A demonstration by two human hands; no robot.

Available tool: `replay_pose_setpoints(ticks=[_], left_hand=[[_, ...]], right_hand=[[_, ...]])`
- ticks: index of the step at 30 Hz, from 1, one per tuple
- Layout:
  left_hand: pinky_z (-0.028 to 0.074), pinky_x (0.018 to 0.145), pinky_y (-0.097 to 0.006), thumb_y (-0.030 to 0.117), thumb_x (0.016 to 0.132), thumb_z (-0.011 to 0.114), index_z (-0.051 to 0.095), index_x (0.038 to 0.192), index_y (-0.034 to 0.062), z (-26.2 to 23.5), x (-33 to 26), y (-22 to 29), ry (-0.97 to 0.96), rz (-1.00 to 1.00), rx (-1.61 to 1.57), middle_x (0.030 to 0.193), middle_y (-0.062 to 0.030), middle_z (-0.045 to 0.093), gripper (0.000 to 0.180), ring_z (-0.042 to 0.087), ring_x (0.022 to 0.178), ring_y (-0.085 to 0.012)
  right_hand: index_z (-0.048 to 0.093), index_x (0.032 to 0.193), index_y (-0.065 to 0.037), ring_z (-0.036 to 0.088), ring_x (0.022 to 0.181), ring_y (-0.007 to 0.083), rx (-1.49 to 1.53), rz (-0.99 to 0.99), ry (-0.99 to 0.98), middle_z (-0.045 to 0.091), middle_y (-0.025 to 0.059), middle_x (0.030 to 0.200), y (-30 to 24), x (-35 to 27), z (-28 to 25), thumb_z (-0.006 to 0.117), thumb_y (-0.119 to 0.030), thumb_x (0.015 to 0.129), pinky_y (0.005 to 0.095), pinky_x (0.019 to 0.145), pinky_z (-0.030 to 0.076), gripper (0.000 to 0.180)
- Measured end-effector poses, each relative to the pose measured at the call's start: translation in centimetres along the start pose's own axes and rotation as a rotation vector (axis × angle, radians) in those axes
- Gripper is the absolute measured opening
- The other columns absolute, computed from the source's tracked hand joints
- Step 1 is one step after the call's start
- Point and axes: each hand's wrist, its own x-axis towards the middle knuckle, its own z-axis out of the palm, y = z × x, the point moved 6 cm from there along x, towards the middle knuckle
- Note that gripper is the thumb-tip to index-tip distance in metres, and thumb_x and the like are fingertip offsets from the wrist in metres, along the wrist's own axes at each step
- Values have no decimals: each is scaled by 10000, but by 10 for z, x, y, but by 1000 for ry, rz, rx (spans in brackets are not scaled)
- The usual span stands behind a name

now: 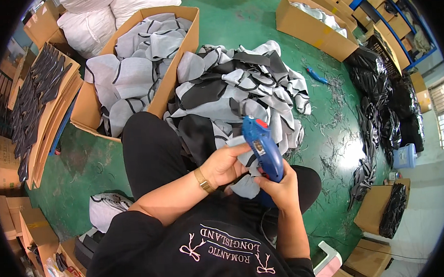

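My right hand (283, 186) is wrapped round a blue handheld electric cutter (266, 153) with a red button, held upright over my lap. Beside it, my left hand (219, 166) pinches a small grey fabric piece (245, 187) that hangs below the tool. The cutter's working end is hard to make out against the cloth. Just past my hands lies a large heap of grey and black fabric pieces (230, 105) with dark edging. A gold watch (203, 180) sits on my left wrist.
A cardboard box (178, 65) of grey pieces stands left of the heap. Another box (317, 38) is far right. On the green floor (326, 118) lie thin dark scraps and a second blue tool (316, 75). Black bags (372, 75) line the right; black parts (41, 83) lie on cardboard at left.
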Motion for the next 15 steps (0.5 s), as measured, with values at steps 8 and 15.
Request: replay_pose_setpoints(ticks=[8, 15], left_hand=[[540, 786, -303, 130, 914, 618, 579, 1106, 70, -7, -10, 53, 189, 449, 294, 1034, -15, 638, 204, 636, 920, -134], [544, 789, -296, 52, 871, 653, 606, 1072, 60, -6, -15, 54, 253, 517, 327, 1026, -23, 638, 207, 629, 923, -132]], right_hand=[[564, 1003, 68, 596, 611, 174, 267, 115, 35, 588, 71, 720, 15, -20, -37, 709, -82, 686, 289, 616, 493, 380], [573, 1004, 61, 589, 581, 165, 255, 262, -138, 596, 74, 746, 35, -37, -20, 714, -38, 696, 281, 546, 493, 353]])
